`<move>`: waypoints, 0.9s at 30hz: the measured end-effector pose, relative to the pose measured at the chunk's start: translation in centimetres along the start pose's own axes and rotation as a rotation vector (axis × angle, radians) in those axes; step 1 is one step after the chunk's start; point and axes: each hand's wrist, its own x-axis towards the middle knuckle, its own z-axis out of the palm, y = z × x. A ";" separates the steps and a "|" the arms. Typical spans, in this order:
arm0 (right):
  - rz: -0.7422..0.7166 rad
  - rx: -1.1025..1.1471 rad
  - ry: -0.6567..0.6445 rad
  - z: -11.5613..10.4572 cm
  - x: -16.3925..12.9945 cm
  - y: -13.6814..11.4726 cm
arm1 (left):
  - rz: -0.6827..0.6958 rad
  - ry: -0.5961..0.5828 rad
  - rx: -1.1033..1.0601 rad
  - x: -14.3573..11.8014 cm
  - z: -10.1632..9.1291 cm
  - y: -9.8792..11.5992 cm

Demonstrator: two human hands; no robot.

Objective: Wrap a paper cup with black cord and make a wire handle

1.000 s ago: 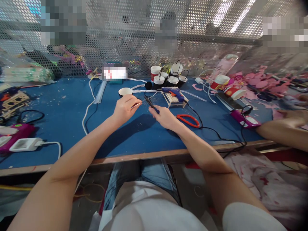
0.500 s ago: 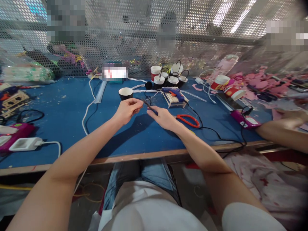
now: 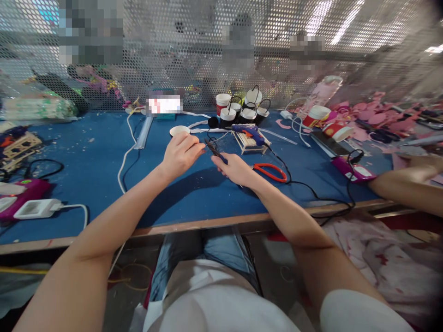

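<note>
My left hand pinches a thin piece of wire between thumb and fingers, above the blue table mat. My right hand grips small dark pliers whose tip meets the wire right at my left fingertips. Both hands hover over the mat's middle. A small paper cup stands just behind my left hand, partly hidden by it. A blue glue gun rests on a wooden stand beyond my right hand.
Red-handled scissors lie right of my right hand, with a black cable beside them. Several black-and-white cups stand at the back. Another person's arm rests at the right edge. Chargers and a white cable lie at left.
My left hand rose slightly and turned, now covering part of the paper cup. The pliers' tip stayed at my left fingertips. The view shifted a little.
</note>
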 end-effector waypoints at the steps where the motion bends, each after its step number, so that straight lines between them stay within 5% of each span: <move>1: -0.003 0.006 -0.002 0.0 0.0 0.0 | -0.025 -0.003 -0.012 0.0 0.1 0.1; 5: -0.001 -0.044 0.017 0.1 0.0 0.1 | -0.370 0.007 -0.281 0.3 0.2 1.1; 9: -0.041 -0.113 0.077 0.2 0.0 0.0 | -1.097 -0.041 -0.998 0.9 0.6 2.2; 12: -0.050 -0.121 0.091 0.2 0.0 0.0 | -1.329 -0.112 -1.366 1.1 0.8 2.2; 15: -0.008 -0.089 0.069 -0.1 0.1 0.2 | -1.111 -0.049 -1.089 0.9 0.3 1.7; 18: 0.057 -0.056 0.070 -0.4 0.2 0.2 | -0.593 0.070 -0.433 0.6 -0.5 0.8; 21: 0.056 -0.053 0.059 -0.4 0.2 0.2 | -0.139 -0.004 -0.055 0.4 -0.7 0.2; 24: 0.028 -0.065 0.046 -0.2 0.1 0.1 | -0.002 -0.043 0.046 0.3 -0.2 0.2; 27: 0.020 -0.077 0.035 0.0 0.1 0.0 | -0.107 -0.031 -0.053 0.4 0.1 0.8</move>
